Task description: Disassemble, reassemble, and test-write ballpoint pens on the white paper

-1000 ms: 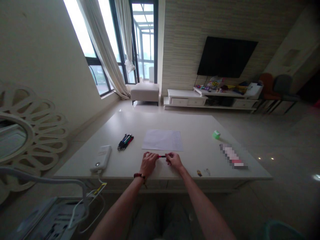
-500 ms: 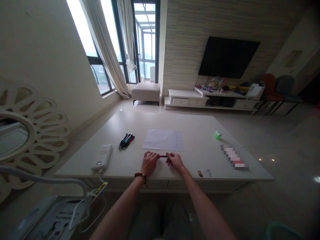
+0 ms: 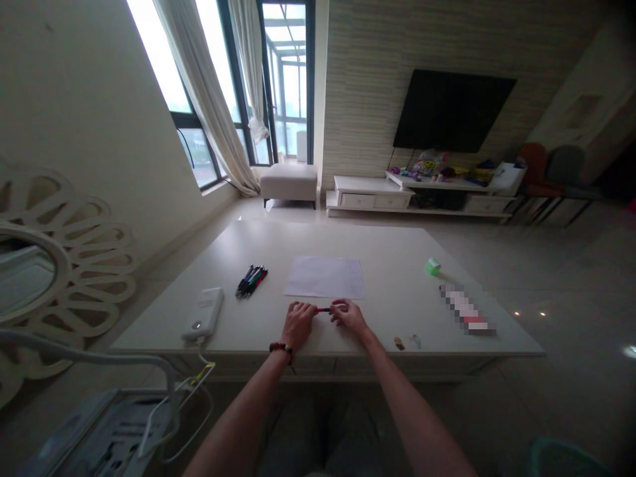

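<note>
A red and black pen (image 3: 322,310) lies level between my two hands, just above the near part of the white table (image 3: 387,291). My left hand (image 3: 299,321) is closed on its red end, and my right hand (image 3: 348,315) pinches the black end. The fingers hide both tips of the pen. Right beyond my hands lies a white sheet of paper (image 3: 325,277). To the left of the paper, several pens (image 3: 252,281) rest in a bunch.
A white power bank (image 3: 206,315) with a cable lies at the table's left. On the right stand a small green-and-white container (image 3: 432,266) and a blurred-out long box (image 3: 467,310). Two small items (image 3: 399,342) lie near the front edge.
My right fingers have shifted slightly on the black end of the pen. My left hand keeps its hold, and the view has moved a little.
</note>
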Motion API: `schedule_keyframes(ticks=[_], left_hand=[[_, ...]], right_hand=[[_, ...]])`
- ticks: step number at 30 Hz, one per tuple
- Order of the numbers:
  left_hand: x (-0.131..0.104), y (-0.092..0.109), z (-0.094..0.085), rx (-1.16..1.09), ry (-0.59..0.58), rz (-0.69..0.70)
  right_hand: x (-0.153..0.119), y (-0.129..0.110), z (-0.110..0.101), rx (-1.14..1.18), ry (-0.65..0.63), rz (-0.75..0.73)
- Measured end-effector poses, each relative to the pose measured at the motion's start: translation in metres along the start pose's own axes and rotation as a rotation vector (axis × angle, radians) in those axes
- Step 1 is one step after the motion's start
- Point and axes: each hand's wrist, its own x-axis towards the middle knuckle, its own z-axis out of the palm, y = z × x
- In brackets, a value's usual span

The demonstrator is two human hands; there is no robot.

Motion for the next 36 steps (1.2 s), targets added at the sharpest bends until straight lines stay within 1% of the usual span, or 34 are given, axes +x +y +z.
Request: schedule_keyframes(ticks=[2,3,7,8,11,13,16,17,20,21,25,29,33,36], left_hand=[[0.0000,-0.0002,0.0002,-0.003,0.002,0.000],[0.0000,-0.0001,0.0001,-0.002,0.000,0.003],[0.0000,0.0000,-0.0004,0.007,-0.018,0.009],[-0.0001,0.0000,-0.0006,0.006,-0.018,0.009],[-0.0001,0.0000,-0.0013,0.001,-0.013,0.008],[0.0002,0.0003,-0.0018,0.000,-0.018,0.009],[0.0007,0.0009,-0.0025,-0.001,-0.030,0.005],[0.0008,0.0011,-0.0025,-0.002,-0.033,0.002],[0.0008,0.0011,-0.0023,-0.002,-0.035,-0.009],[0.0007,0.0010,-0.0021,-0.003,-0.036,-0.010],[0.0005,0.0009,-0.0017,-0.007,-0.041,-0.010],[0.0008,0.0017,-0.0031,-0.010,-0.048,-0.008],[0.0008,0.0024,-0.0037,0.000,-0.051,0.003],[0.0008,0.0024,-0.0030,-0.007,-0.044,-0.001]], right_hand=[[0.0001,-0.0011,0.0001,-0.047,-0.066,0.072],[0.0001,-0.0016,0.0005,-0.069,-0.077,0.070],[-0.0004,-0.0020,0.0030,-0.060,0.016,-0.068],[-0.0005,-0.0019,0.0035,-0.053,0.022,-0.065],[-0.0010,-0.0017,0.0045,-0.070,-0.021,-0.009],[-0.0014,-0.0020,0.0048,-0.082,-0.016,-0.040],[-0.0018,-0.0026,0.0051,-0.072,0.045,-0.110],[-0.0018,-0.0029,0.0054,-0.067,0.048,-0.093],[-0.0010,-0.0036,0.0066,-0.096,-0.010,0.020],[-0.0007,-0.0038,0.0070,-0.113,-0.020,0.029],[-0.0008,-0.0050,0.0076,-0.105,0.012,-0.077],[-0.0019,-0.0053,0.0058,-0.086,-0.037,-0.003],[-0.0012,-0.0052,0.0030,-0.066,0.014,-0.042],[-0.0007,-0.0057,0.0020,-0.045,-0.037,0.050]])
